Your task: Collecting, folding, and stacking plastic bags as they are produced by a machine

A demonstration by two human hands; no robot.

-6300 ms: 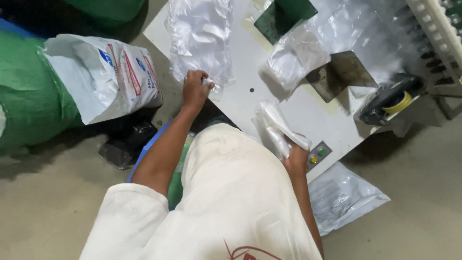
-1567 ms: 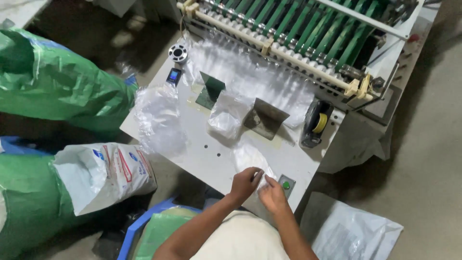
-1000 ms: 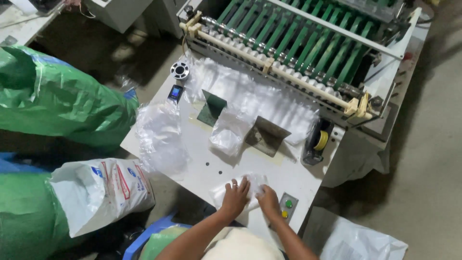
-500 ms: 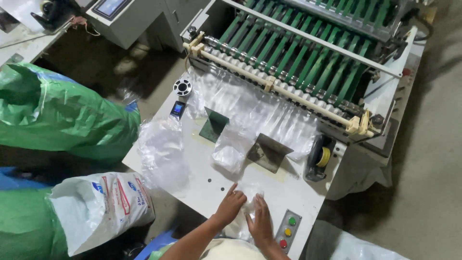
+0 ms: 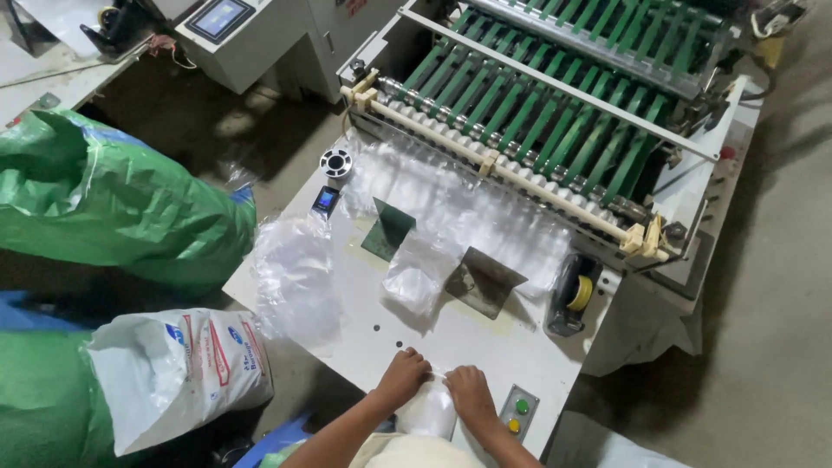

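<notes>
Head camera shows both your hands at the near edge of the white machine table [image 5: 485,347], pinching a small stack of clear plastic bags [image 5: 429,409] that hangs partly off the edge toward your lap. Your left hand [image 5: 403,377] has its fingers curled down onto the stack's top left corner; your right hand [image 5: 468,390] grips the top right corner the same way. Hold both corners level and press evenly, so the slippery sheets stay squared rather than fanning out. Keep your right wrist away from the green and yellow buttons [image 5: 517,416] just beside it. The loose bags [image 5: 416,277] between the two dark angle plates [image 5: 481,279] lie well apart, so leave them be.
</notes>
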